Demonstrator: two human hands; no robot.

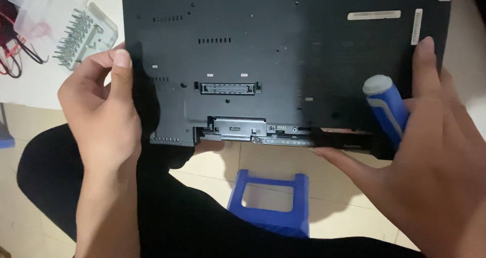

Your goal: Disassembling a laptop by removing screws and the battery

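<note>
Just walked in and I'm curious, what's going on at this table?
A person holds a black laptop bottom side up at the table edge. The left hand grips its left side. The right hand grips the right side while holding a blue screwdriver. A clear bit case lies at upper left, and a blue stool stands below.

A white table (pixel 35 88) fills the upper part of the frame. On it lies an upturned black laptop (pixel 283 55), its near edge overhanging. At upper left sit a clear plastic screwdriver-bit case (pixel 76 30) and red and black wires (pixel 12 55).
</note>
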